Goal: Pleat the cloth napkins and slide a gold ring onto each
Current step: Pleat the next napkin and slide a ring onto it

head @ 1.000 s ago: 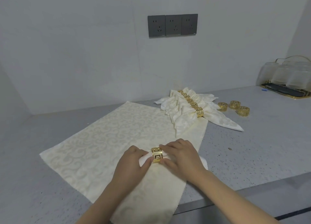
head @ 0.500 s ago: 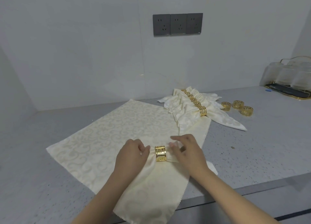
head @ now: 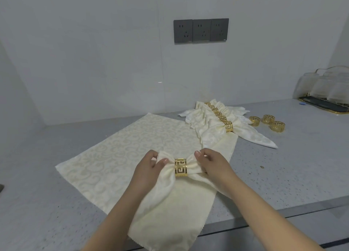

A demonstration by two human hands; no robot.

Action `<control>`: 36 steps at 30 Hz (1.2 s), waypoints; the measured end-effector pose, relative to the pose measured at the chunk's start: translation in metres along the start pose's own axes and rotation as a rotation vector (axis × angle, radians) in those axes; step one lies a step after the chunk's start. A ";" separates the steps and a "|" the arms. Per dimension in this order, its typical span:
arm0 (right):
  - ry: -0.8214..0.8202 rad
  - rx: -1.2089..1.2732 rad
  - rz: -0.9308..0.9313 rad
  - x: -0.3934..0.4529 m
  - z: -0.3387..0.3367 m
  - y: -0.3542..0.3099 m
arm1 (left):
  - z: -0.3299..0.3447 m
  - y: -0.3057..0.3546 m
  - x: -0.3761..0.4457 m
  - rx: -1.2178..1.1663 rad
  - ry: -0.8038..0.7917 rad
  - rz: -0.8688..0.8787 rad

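Your left hand point(head: 149, 167) and right hand point(head: 213, 163) each pinch the pleated napkin point(head: 166, 177) beside its gold ring point(head: 180, 167).

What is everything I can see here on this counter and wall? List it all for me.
ringed napkin: 1, cream, near edge, held at both ends
gold ring: 1, gold, round that napkin's middle
flat napkin: 1 showing, cream patterned, spread under the held one
finished napkins: a row, about five rings showing, cream with gold, behind the flat napkin
loose rings: 3, gold, right of the finished napkins
counter: 1, speckled grey
sockets: 3, dark grey, on the wall
glasses: several, clear, upturned on a tray
tray: 1, dark with gold rim, far right
left hand: pinches the napkin left of the ring
right hand: pinches it on the right
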State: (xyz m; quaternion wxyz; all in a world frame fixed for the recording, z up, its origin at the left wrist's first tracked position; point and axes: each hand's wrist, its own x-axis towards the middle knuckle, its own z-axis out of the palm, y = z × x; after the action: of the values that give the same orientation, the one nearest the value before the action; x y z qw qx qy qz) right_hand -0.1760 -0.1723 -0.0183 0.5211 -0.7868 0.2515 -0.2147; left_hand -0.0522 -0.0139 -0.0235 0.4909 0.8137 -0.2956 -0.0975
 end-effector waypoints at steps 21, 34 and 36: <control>0.054 0.091 0.100 0.017 -0.037 0.002 | 0.033 0.039 0.016 -0.202 -0.116 -0.015; 0.460 -0.091 0.005 0.057 -0.119 0.037 | 0.130 0.092 0.068 -0.163 -0.174 0.079; 0.448 -0.236 0.030 0.072 -0.134 0.038 | 0.146 0.102 0.078 -0.118 -0.188 0.059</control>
State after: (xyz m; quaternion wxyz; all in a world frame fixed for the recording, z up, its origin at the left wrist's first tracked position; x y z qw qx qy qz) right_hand -0.2069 -0.3251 0.0009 0.3601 -0.7712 0.3956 -0.3450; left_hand -0.0939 -0.2023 0.0010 0.5107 0.7616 -0.3579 -0.1760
